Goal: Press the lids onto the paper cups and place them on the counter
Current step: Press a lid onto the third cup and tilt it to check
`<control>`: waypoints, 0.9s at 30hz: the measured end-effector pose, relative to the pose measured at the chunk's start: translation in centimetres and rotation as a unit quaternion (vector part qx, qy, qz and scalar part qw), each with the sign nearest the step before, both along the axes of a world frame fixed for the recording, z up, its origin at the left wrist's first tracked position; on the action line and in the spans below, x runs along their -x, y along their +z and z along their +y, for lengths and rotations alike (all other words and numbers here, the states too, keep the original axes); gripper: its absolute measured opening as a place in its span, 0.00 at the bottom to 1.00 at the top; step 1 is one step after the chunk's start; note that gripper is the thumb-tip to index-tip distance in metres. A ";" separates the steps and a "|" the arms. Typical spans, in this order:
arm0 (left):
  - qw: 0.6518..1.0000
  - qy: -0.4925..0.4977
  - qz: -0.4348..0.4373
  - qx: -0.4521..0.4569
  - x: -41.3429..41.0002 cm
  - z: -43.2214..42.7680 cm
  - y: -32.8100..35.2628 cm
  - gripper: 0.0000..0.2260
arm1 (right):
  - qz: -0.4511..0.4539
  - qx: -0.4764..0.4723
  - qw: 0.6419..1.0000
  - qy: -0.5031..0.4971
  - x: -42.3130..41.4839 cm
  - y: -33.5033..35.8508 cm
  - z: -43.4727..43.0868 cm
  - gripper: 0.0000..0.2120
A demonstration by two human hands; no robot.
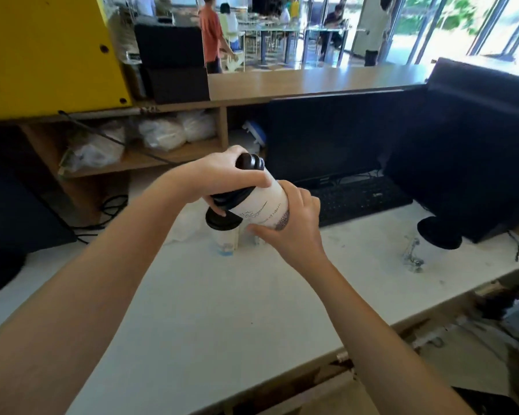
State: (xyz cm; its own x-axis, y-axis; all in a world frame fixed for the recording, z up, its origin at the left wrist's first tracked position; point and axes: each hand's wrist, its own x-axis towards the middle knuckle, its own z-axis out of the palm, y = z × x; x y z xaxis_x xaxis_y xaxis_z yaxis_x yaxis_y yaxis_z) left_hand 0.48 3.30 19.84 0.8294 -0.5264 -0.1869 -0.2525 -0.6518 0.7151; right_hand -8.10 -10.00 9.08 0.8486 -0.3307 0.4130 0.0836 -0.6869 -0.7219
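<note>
Both hands were seen near the centre of the frame, raised above a white counter (192, 295). The left hand (222, 175) was clamped over the upper end of a white paper cup (264, 202), its fingers wrapped around a stack of black lids (250, 162) at that end. The right hand (294, 226) was closed around the lower part of the same cup, on its right side, with the thumb pressed against the printed wall. The cup was held tilted, its top leaning towards the upper left, clear of the counter. A dark rim band could be seen around the cup beneath the left fingers; whether it was a lid fully seated could not be told.

Directly below the held cup, a second cup (224, 235) with a black lid (222, 220) was shown standing upright on the counter, partly hidden by the hands. To the right of centre, a black keyboard (360, 202) lay on the counter in front of a dark monitor (327, 136). At the upper left, a yellow panel (48, 52) was visible above a wooden shelf (126, 163) holding plastic bags (162, 133).
</note>
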 end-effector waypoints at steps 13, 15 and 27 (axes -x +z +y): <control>0.952 -0.083 -0.046 0.291 2.4 3.9 -3.4 0.27 | 0.235 -0.423 0.869 0.105 2.0 6.3 -3.1 0.32; 0.946 -0.096 -0.046 0.305 2.4 3.9 -4.3 0.27 | 0.234 -0.415 0.873 0.102 1.9 6.3 -3.1 0.31; 0.937 0.018 0.188 0.294 0.7 4.7 -6.7 0.33 | 0.157 -0.369 0.908 0.119 2.9 3.2 -2.3 0.14</control>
State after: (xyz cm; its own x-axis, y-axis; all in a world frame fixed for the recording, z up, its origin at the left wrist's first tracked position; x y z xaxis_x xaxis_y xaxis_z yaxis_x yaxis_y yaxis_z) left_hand -0.18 8.01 13.18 0.7826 -0.6026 -0.1564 0.1039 -0.1213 0.9872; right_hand -10.95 -12.31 12.32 0.9699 -0.2105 -0.1222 -0.1240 0.0046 -0.9923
